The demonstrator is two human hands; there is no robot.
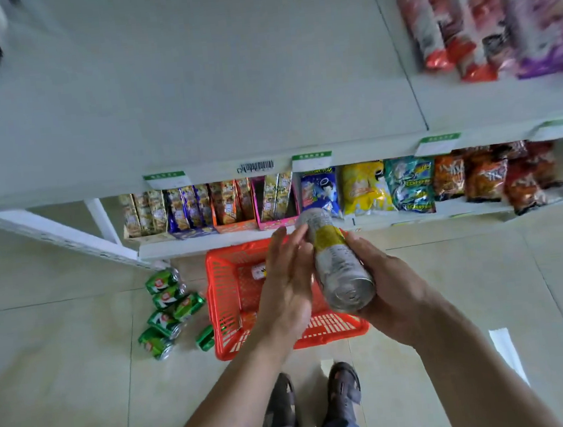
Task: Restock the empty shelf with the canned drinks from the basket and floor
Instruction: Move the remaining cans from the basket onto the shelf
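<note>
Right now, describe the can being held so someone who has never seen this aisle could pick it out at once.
Start at the orange plastic basket on the tiled floor below the white shelf. Above it, the right hand grips a tall silver can with a yellow band, while the left hand touches it. The green cans on the floor are shorter.

Bright even indoor light, soft shadows, wide-angle bending at the edges, snack packets [508, 12] top right blurred.

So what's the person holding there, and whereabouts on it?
A silver and yellow can, lying tilted. The right hand grips its side near the bottom end; the left hand's straight fingers touch the opposite side.
</note>
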